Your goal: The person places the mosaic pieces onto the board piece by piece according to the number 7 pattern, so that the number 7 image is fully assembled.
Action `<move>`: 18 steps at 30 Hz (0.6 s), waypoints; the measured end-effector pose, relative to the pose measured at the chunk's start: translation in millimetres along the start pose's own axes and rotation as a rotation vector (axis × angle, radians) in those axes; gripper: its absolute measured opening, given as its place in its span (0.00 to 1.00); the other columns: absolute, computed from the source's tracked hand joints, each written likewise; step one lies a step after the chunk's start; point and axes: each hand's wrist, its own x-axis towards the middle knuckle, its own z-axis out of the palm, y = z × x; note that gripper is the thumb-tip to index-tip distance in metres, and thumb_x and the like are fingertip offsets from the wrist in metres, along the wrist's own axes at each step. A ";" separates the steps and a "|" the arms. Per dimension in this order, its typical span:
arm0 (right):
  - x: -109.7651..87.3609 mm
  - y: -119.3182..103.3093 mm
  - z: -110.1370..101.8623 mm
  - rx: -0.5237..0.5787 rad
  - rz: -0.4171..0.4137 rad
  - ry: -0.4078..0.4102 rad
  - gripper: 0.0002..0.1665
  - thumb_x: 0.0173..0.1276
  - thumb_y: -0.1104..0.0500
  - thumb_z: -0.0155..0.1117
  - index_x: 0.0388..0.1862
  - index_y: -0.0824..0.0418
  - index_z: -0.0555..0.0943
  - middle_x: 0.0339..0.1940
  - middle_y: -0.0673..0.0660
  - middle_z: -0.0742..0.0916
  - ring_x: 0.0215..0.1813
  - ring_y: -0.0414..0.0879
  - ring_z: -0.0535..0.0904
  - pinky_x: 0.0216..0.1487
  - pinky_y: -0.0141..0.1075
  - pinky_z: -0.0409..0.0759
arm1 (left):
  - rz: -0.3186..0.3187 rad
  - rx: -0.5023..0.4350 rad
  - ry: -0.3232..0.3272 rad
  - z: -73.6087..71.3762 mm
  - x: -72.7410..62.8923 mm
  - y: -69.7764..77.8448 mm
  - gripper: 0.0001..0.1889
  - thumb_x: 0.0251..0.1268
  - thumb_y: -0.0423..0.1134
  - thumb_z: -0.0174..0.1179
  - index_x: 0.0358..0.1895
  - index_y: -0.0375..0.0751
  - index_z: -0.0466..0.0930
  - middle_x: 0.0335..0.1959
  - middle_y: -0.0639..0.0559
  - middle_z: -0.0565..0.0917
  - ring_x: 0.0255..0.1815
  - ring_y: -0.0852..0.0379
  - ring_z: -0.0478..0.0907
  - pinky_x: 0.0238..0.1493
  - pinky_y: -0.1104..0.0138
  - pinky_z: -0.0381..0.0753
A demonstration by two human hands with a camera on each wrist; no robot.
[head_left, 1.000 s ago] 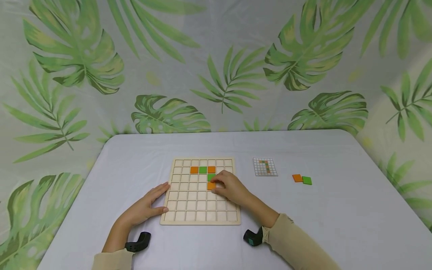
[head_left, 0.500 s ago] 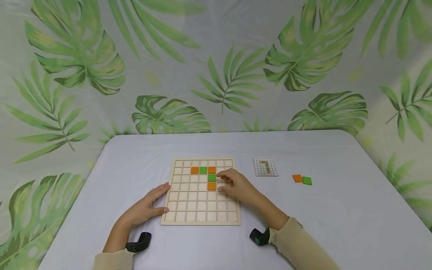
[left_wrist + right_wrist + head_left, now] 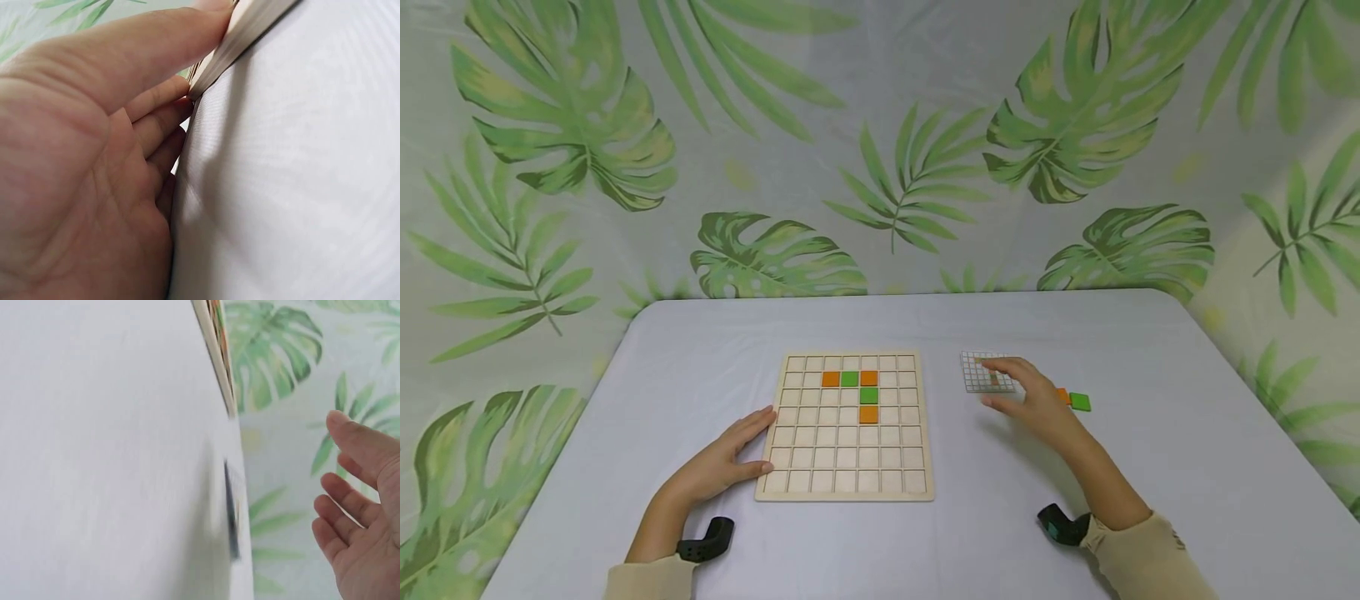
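Note:
A wooden grid board (image 3: pixel 827 483) lies on the table, with orange and green square tiles (image 3: pixel 868 396) set in several of its cells. My left hand (image 3: pixel 718 458) rests at the board's left edge, fingers and thumb touching the frame; the left wrist view shows the thumb against the board's side (image 3: pixel 240 37). My right hand (image 3: pixel 1033 404) hovers over the table right of the board, thumb and fingers apart, holding nothing. Below its fingers lies a small pattern card (image 3: pixel 973 379), partly covered. Just beyond the hand, an orange tile (image 3: pixel 1063 395), partly hidden, and a green tile (image 3: pixel 1080 402) lie together.
White cloth covers the table (image 3: pixel 850 550). Behind it hangs a leaf-patterned backdrop (image 3: pixel 925 275). Black wrist devices (image 3: pixel 706 540) sit on both forearms.
My right hand has drawn away from the orange tile in the board and moved right, over the pattern card. That tile stays in its cell. The left hand has not moved.

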 end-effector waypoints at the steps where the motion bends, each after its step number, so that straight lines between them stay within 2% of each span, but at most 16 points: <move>1: -3.3 6.2 -4.8 -0.010 0.014 0.010 0.33 0.55 0.52 0.67 0.59 0.60 0.70 0.58 0.57 0.72 0.60 0.57 0.65 0.55 0.55 0.64 | 0.001 -0.002 0.000 0.0 0.0 -0.3 0.42 0.52 0.47 0.64 0.69 0.39 0.53 0.70 0.45 0.51 0.69 0.41 0.40 0.61 0.43 0.42; 9: -30.7 52.0 -38.5 -0.095 0.150 0.072 0.33 0.57 0.51 0.65 0.59 0.62 0.69 0.58 0.64 0.71 0.59 0.62 0.63 0.53 0.59 0.62 | 0.000 -0.011 0.004 -0.6 -0.4 -0.2 0.43 0.52 0.48 0.64 0.69 0.40 0.53 0.70 0.45 0.51 0.69 0.42 0.41 0.61 0.43 0.43; 14: -46.7 69.4 -53.2 -0.087 0.236 0.059 0.33 0.60 0.52 0.63 0.61 0.65 0.66 0.60 0.68 0.68 0.57 0.67 0.63 0.51 0.60 0.62 | 0.008 -0.012 0.006 -0.6 -1.0 0.0 0.43 0.52 0.47 0.64 0.69 0.39 0.53 0.70 0.45 0.51 0.69 0.42 0.41 0.61 0.43 0.43; 18: -54.2 80.7 -57.6 -0.092 0.251 0.041 0.30 0.61 0.57 0.62 0.59 0.70 0.66 0.57 0.70 0.69 0.56 0.67 0.65 0.52 0.57 0.64 | 0.001 -0.015 0.003 -0.6 -1.1 0.4 0.42 0.52 0.47 0.64 0.69 0.40 0.52 0.70 0.45 0.50 0.69 0.42 0.40 0.61 0.43 0.43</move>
